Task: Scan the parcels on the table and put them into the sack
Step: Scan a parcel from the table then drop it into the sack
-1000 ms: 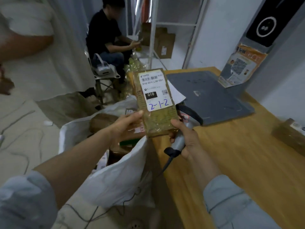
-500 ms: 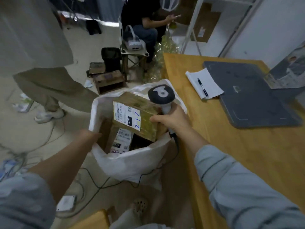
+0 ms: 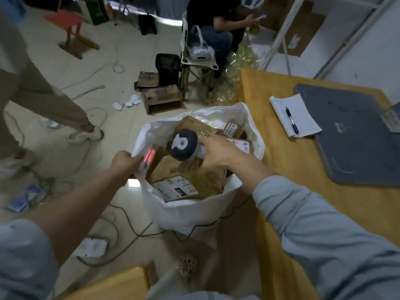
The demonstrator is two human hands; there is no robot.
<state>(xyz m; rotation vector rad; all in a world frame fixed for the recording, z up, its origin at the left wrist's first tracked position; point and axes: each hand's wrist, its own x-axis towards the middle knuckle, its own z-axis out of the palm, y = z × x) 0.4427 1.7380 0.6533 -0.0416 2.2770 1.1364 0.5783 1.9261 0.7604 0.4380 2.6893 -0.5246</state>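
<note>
A white sack (image 3: 194,215) stands open on the floor beside the wooden table (image 3: 303,169). Inside lie several brown parcels; the one labelled "2-1-2" (image 3: 186,187) rests on top at the near side. My left hand (image 3: 125,162) grips the sack's left rim. My right hand (image 3: 218,152) holds the barcode scanner (image 3: 184,145) over the sack's mouth, its dark round head up. A red scan light falls on the sack's inner wall near my left hand.
On the table lie a notepad with a pen (image 3: 292,118) and a grey mat (image 3: 355,135). Cables run across the floor. A seated person (image 3: 216,20), a folding stool with a white device (image 3: 200,51), cardboard boxes (image 3: 160,98) and a standing person's legs (image 3: 43,105) are around.
The "2-1-2" parcel went from my hands down into the sack and lies flat there. My left hand moved to the sack's rim. The scanner moved over the sack.
</note>
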